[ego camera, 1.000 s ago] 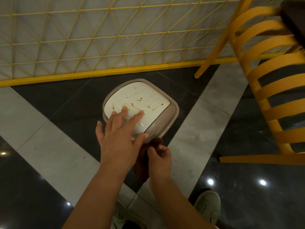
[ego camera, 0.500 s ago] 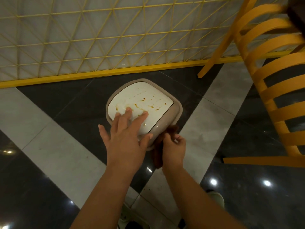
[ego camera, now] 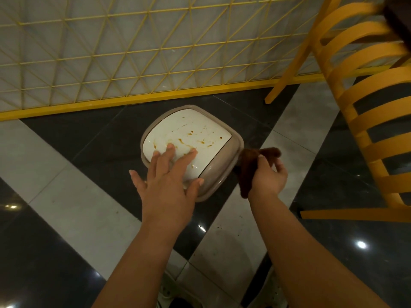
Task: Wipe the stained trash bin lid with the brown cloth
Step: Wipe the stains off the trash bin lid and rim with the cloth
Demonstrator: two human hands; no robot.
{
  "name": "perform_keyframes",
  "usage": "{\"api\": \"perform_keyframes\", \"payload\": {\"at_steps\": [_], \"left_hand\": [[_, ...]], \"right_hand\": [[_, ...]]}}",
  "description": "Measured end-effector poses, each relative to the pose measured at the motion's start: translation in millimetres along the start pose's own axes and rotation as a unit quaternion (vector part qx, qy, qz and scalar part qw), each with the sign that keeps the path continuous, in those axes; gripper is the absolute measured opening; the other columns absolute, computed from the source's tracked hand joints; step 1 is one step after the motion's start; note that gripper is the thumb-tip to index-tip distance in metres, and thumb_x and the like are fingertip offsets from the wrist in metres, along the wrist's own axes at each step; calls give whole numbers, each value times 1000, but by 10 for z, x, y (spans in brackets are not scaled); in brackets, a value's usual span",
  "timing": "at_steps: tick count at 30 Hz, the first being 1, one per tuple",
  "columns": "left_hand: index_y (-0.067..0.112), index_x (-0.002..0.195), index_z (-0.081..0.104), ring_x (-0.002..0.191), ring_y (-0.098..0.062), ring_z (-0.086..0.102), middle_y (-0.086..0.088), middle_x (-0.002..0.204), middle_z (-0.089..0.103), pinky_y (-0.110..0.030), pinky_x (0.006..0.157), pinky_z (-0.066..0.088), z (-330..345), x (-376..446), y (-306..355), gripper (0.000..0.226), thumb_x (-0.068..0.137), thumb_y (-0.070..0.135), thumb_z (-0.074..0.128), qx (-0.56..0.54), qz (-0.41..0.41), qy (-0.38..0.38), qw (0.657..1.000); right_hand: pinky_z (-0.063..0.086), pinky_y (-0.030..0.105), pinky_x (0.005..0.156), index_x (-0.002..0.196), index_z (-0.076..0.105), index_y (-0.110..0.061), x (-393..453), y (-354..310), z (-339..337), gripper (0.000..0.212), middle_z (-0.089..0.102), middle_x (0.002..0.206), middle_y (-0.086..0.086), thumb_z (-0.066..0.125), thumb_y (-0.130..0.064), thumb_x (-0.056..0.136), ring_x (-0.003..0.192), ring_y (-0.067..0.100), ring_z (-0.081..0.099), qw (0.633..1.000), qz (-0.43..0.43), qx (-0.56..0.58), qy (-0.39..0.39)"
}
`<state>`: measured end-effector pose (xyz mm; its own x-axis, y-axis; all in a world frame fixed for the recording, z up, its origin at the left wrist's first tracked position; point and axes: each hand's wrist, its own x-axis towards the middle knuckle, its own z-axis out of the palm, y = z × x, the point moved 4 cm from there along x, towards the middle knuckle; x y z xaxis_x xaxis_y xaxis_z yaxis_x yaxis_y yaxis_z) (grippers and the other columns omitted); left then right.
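Right hand grips brown cloth beside lid.

Bin: beige plastic trash bin with a white, brown-stained lid standing on the grey and black tiled floor
Left hand: fingers spread flat on the lid's near edge
Right hand: pinches a crumpled brown cloth just beside the bin's right side
Nearby: yellow slatted chair, yellow wire-grid partition
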<state>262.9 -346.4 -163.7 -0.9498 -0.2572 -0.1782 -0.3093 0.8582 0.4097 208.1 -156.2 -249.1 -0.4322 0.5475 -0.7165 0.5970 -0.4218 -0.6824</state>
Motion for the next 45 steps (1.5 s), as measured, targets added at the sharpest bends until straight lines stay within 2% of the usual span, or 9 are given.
{"api": "perform_keyframes", "payload": {"at_steps": [5,9,12,14,18,25,35,42,45], "left_hand": [[50,137,30,146,-18,1,9,156,11,-56,112,-10,6,3,12,59,86,45,58,2,-4,-5,1000],[50,138,29,146,-18,0,9,156,10,-57,112,-10,14,13,22,60,86,44,59,6,-12,-5,1000],[50,138,29,146,-18,-2,9,157,9,-57,112,-10,7,16,37,60,86,44,58,6,-18,-10,1000],[49,139,28,146,-18,-2,9,157,9,-57,112,-10,6,7,33,60,86,45,57,4,-19,-9,1000],[49,139,27,146,-19,-2,9,156,10,-59,113,-6,21,-4,18,61,86,46,57,5,-10,-7,1000],[48,139,29,146,-18,-4,9,157,10,-59,114,-2,29,12,27,61,86,43,59,-16,-15,-4,1000],[49,139,28,146,-18,-3,9,157,10,-59,114,0,35,1,19,61,86,43,58,-11,-18,0,1000],[50,139,25,146,-17,-6,10,157,7,-58,114,-3,31,14,31,63,86,43,58,-20,-19,-12,1000],[51,139,25,146,-16,-8,11,157,7,-56,114,-5,36,8,29,63,86,44,57,-26,-22,-11,999]], "right_hand": [[48,39,99,107,50,-33,-195,127,17,29,56,110,-11,66,-19,87,109,13,56,988,-145,-50,-32],[54,36,92,112,58,-31,-611,512,19,27,59,111,-9,63,-17,89,103,5,58,956,-237,-105,-136],[53,29,91,108,55,-45,-908,842,-123,32,55,109,-19,61,-18,92,103,-2,55,935,-260,-140,-195],[53,31,94,106,55,-48,-906,933,-155,35,56,110,-20,61,-16,92,104,-2,55,934,-248,-163,-201],[52,40,97,114,55,-33,-477,571,-20,29,62,109,-12,60,-15,92,103,7,60,963,-192,-127,-141],[52,38,93,94,50,-36,-32,-276,389,21,61,103,-5,63,-21,89,97,15,60,974,-111,-173,-94],[53,43,92,93,56,-25,-729,665,-41,15,66,96,-2,63,-13,89,92,16,64,978,-50,-138,-148],[53,38,86,88,52,-30,-163,-100,280,19,60,99,2,62,-14,88,94,21,60,983,-22,-145,-112],[51,35,83,98,56,-28,14,-431,492,18,60,103,3,66,-18,85,93,19,58,971,-42,-198,-127]]}}
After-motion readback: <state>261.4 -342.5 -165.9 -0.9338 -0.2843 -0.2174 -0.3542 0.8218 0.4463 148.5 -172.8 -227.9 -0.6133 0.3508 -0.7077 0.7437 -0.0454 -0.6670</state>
